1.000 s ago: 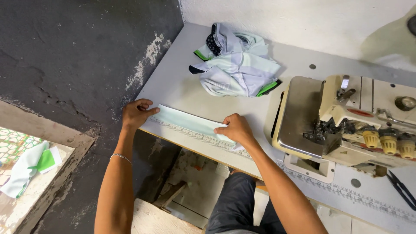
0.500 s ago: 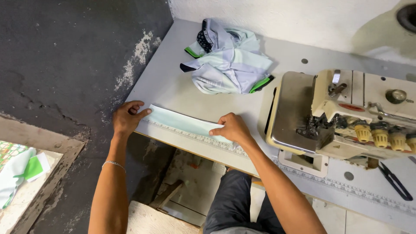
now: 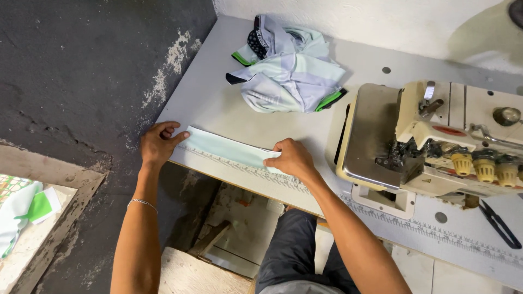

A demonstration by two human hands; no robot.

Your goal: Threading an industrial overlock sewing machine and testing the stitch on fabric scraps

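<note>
Two hands pin a pale green fabric strip (image 3: pixel 226 149) flat on the counter (image 3: pixel 218 98): left hand (image 3: pixel 158 144) open at its far end from the sewing machine (image 3: pixel 436 141), right hand (image 3: pixel 291 159) open at its near end.

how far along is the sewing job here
Early, by the look of it. Done: nothing stitched shows. In hand: the left hand and right hand press a pale green fabric strip flat against the ruler on the table edge. Left: the strip is not at the sewing machine, and a garment pile waits behind.
</note>
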